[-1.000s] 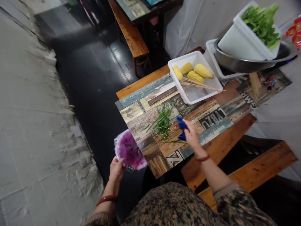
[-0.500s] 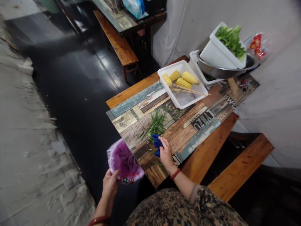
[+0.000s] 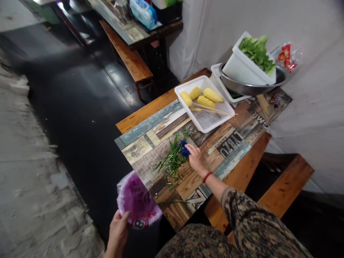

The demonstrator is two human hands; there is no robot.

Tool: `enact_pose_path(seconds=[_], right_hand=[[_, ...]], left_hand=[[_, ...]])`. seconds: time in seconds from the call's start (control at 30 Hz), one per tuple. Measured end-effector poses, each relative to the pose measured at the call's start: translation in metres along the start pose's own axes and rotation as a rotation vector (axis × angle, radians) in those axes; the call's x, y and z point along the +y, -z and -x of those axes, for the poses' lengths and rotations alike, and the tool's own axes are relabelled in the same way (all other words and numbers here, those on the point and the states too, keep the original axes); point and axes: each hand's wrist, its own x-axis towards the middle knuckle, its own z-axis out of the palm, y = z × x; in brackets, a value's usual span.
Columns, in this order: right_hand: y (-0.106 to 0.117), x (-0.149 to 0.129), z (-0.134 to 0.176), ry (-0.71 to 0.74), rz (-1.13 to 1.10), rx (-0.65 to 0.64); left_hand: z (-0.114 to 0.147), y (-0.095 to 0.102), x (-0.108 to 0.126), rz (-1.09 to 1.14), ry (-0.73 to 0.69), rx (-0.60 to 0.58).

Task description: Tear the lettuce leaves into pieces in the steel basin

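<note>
My right hand (image 3: 196, 157) is closed on a blue cloth (image 3: 185, 148), which rests on the tabletop against a heap of green vegetable scraps (image 3: 173, 157). Long stems and small bits lie scattered in that heap. My left hand (image 3: 118, 227) grips the near rim of a purple bin (image 3: 136, 199) lined with a clear plastic bag. The bin's mouth sits just below the left corner edge of the wood-patterned table (image 3: 161, 132). Loose scraps also lie close to that edge.
A white tray (image 3: 188, 84) holds several corn pieces (image 3: 212, 95) and thin sticks. Behind it, a metal bowl (image 3: 247, 87) carries a tilted white container of leafy greens (image 3: 258, 53). Wooden benches (image 3: 150, 107) flank the table. Another table (image 3: 134, 34) stands farther back.
My right hand and the blue cloth have moved away from me across the table, to the far side of the scraps. The left hand still holds the bin at the edge.
</note>
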Motion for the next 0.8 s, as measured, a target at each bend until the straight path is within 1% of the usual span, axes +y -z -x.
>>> enact_pose_path(seconds=[0.03, 0.07, 0.1, 0.17, 0.2, 0.23, 0.27, 0.33, 0.4, 0.43, 0.5, 0.57, 0.63, 0.7, 0.8], right_hand=[[0.0, -0.004, 0.003, 0.033, -0.047, -0.018], [0.002, -0.002, 0.003, 0.036, -0.081, -0.001], [0.005, 0.002, 0.0, 0.006, -0.098, 0.045], [0.007, 0.013, -0.009, -0.109, -0.078, 0.168], [0.006, 0.016, -0.012, -0.16, -0.054, 0.206], [0.003, 0.016, -0.013, -0.186, -0.034, 0.211], [0.0, 0.013, -0.012, -0.181, -0.026, 0.186], [-0.005, 0.002, -0.007, -0.105, -0.051, 0.105], [-0.003, -0.008, -0.008, -0.019, -0.091, 0.083], [-0.001, -0.011, -0.015, 0.01, -0.095, 0.097], [0.003, -0.01, -0.037, 0.035, -0.061, 0.114], [0.0, -0.006, -0.064, 0.004, 0.016, 0.095], [-0.01, -0.004, -0.078, -0.053, 0.101, 0.077], [-0.022, -0.009, -0.074, -0.045, 0.155, 0.037], [-0.036, -0.027, -0.045, 0.098, 0.16, -0.084]], left_hand=[[0.0, 0.0, 0.0, -0.001, -0.002, -0.004], [0.0, 0.0, -0.001, 0.001, -0.008, -0.007], [0.0, 0.001, -0.001, 0.005, -0.017, -0.007], [0.001, 0.001, -0.002, 0.012, -0.038, 0.002], [0.001, 0.001, -0.003, 0.014, -0.047, 0.003], [0.001, 0.001, -0.004, 0.016, -0.053, 0.002], [0.001, 0.001, -0.005, 0.019, -0.055, -0.004], [0.0, 0.002, -0.008, 0.024, -0.054, -0.012], [0.0, 0.003, -0.009, 0.019, -0.059, -0.005], [0.0, 0.003, -0.01, 0.014, -0.066, 0.001], [0.002, 0.003, -0.009, 0.007, -0.077, 0.007], [0.005, 0.001, -0.009, 0.01, -0.081, 0.004], [0.007, -0.002, -0.008, 0.007, -0.085, 0.01], [0.009, -0.004, -0.008, -0.004, -0.091, 0.022], [0.012, -0.005, -0.01, -0.015, -0.106, 0.022]])
